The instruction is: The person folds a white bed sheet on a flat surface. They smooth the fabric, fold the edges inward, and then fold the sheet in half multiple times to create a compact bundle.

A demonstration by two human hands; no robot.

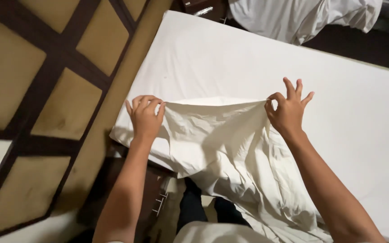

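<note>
Head view: left hand (145,114) and right hand (287,108) pinching top edge of white sheet (217,139), stretched over mattress (338,112) corner. Step: spreading, probably. Next needs even pull, edge aligned.

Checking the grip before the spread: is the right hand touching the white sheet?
Touching. The head view shows the right hand pinching the white sheet's top edge between thumb and forefinger, other fingers splayed.

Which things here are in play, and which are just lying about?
In hand:
- white pillowcase, top edge stretched between left hand and right hand
- white mattress beneath it

Lying about:
- padded headboard
- crumpled white linen beyond the bed
</note>
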